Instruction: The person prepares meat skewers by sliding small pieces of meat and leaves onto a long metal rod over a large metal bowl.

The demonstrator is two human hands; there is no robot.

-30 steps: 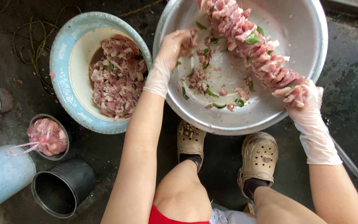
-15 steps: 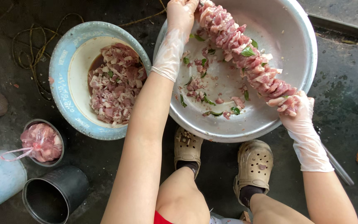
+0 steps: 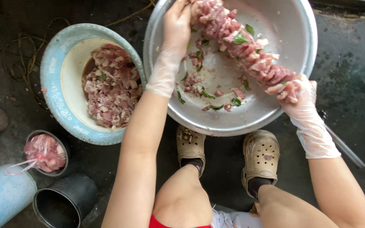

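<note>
Nearest me I see my knees and two tan clogs [image 3: 261, 157] on the wet dark floor. Just beyond them sits the metal basin [image 3: 300, 50], its rim close to my toes.

My right hand [image 3: 301, 96], in a thin clear glove, grips the near end of the skewer [image 3: 243, 50]; the fingers curl tight around the lowest pieces of meat. The skewer slants up and away across the basin, over loose scraps and green leaves. My left hand [image 3: 177, 26], also gloved, closes on the far end, fingers pressed together against the top of the stack.

I judge the load heavy and soft: raw, wet slices that look slick and would likely slide or sag if squeezed in the middle. I'd keep hold at both ends, supporting the rod rather than the meat.

To the left, a blue bowl [image 3: 51, 80] holds more chopped meat; beside it, a small tin [image 3: 62, 150] with a bagged portion.
</note>
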